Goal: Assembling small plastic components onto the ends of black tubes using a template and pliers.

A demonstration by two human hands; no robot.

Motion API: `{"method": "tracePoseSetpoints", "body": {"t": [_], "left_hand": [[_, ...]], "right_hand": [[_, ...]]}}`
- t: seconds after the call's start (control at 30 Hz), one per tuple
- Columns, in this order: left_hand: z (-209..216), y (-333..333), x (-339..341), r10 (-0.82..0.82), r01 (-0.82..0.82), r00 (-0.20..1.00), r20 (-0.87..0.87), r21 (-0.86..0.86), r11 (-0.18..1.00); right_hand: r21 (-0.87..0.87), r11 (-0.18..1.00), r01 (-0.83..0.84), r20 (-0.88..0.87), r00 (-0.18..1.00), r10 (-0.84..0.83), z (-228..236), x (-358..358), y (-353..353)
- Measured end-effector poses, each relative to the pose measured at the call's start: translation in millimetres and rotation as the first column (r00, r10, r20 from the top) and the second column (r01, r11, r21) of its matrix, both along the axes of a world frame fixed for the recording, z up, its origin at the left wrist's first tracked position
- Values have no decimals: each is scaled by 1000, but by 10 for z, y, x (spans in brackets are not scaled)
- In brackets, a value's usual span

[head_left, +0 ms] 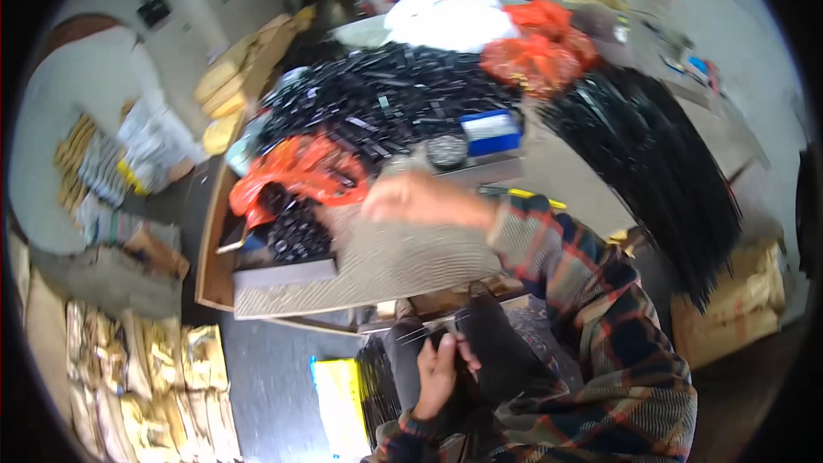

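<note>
Grip of your left hand (435, 373): closed on a dark piece (438, 337) just above your lap; outline too small to identify further. Grip of your right hand (420, 200): motion-blurred over the near tabletop (420, 261), fingers apparently bent; cannot tell whether they pinch anything.

Technique, as judged: brace the left wrist on your thigh so the dark piece stays steady, and slow the right reach to pick up single items cleanly.

Surroundings: a heap of glossy black parts (386, 90) covers the far side. In front of it stand a round tin of small metallic pieces (446, 153) and a blue box (491, 134); a low sweep could tip the tin. Orange plastic bag (309, 173) and small black pieces (300, 231) lie to the left. Yellow-edged tool (538, 198) sits beside your right cuff, a likely snag. Long black strips (656, 163) overhang on the right.
</note>
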State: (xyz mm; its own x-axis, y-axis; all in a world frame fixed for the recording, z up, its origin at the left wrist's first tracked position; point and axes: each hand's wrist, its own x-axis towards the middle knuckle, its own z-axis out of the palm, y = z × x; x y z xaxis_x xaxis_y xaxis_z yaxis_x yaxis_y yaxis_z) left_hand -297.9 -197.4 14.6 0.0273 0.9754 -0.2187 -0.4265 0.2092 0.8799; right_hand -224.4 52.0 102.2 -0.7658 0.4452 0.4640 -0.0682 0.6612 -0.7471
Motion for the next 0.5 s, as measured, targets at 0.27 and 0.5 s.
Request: {"method": "tracePoseSetpoints", "body": {"t": [0.27,0.5], "left_hand": [[-155,63,-61,-64,64,997,44,3,998],[-221,190,-242,-50,50,998,31,21,999]], "right_hand": [[334,629,702,194,602,-775,-436,-1009,989],[437,727,530,358,639,-681,-481,-1212,1151]]}}
